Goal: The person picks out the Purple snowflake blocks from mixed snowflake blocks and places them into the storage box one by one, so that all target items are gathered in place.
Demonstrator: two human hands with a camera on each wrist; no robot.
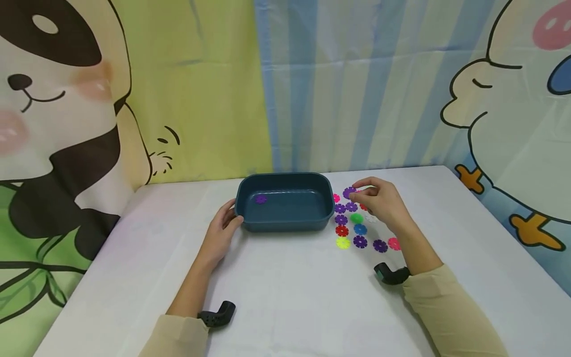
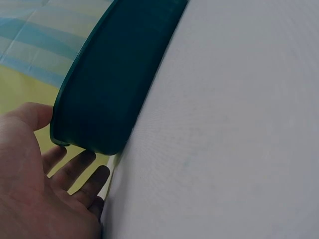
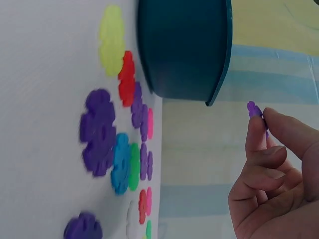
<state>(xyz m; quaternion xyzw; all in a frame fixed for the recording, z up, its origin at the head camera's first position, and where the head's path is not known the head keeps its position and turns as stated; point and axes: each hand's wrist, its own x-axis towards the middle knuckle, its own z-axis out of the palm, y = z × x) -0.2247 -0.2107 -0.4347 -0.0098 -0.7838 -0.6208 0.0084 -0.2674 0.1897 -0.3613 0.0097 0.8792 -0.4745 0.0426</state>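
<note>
My left hand (image 1: 220, 225) holds the left end of a dark teal plastic basin (image 1: 285, 227), thumb at its rim and fingers along the outer wall; the left wrist view shows the thumb (image 2: 37, 115) touching the rim. One purple snowflake disc (image 1: 260, 199) lies inside the basin. Above the table, right of the basin, my right hand (image 1: 379, 201) pinches another purple snowflake disc (image 3: 254, 110) between thumb and index finger. Below that hand, loose discs lie flat on the table, among them a yellow disc (image 1: 343, 242), a green disc (image 1: 356, 218) and a blue disc (image 1: 360, 229).
The table has a white cloth (image 1: 285, 292). A printed curtain (image 1: 348, 99) with a panda and another cartoon animal hangs behind and at the sides. Each wrist carries a black device (image 1: 217, 314). A pink disc (image 1: 394, 243) lies near the right forearm.
</note>
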